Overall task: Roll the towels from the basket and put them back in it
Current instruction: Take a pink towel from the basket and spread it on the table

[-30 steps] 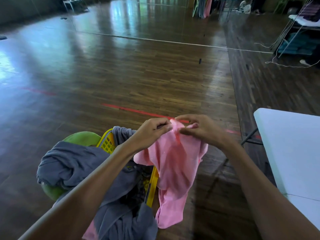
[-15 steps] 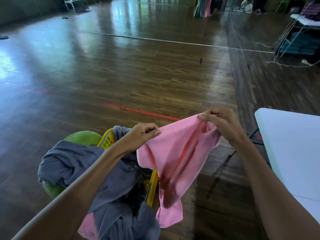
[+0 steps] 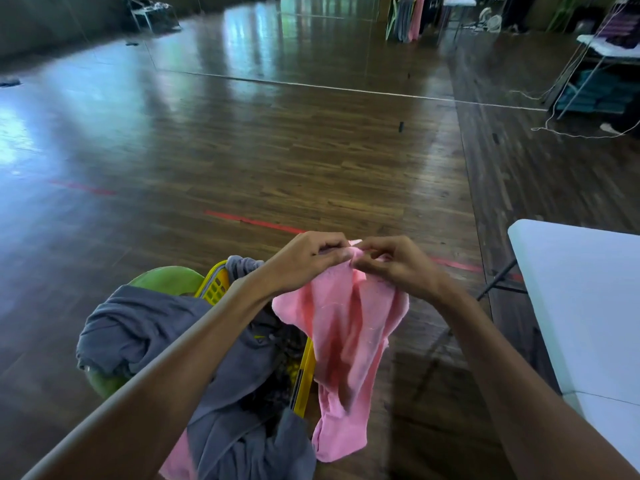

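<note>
Head view: left hand (image 3: pixel 304 258) and right hand (image 3: pixel 391 263) pinched together on the top edge of a pink towel (image 3: pixel 346 341), fingertips nearly touching, cloth hanging limp beside the yellow basket (image 3: pixel 216 287). Grey towels (image 3: pixel 145 323) draped over the basket rim. White bench (image 3: pixel 581 306) off to the right, wooden floor (image 3: pixel 277 150) beyond

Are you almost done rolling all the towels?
Not nearly. No rolled towel shows anywhere yet. The left hand and right hand pinch the top edge of a pink towel, which hangs loose in the air, not rolled. Grey towels are heaped unrolled over the yellow basket, with another pink one underneath. All of them need rolling and putting back.
</note>
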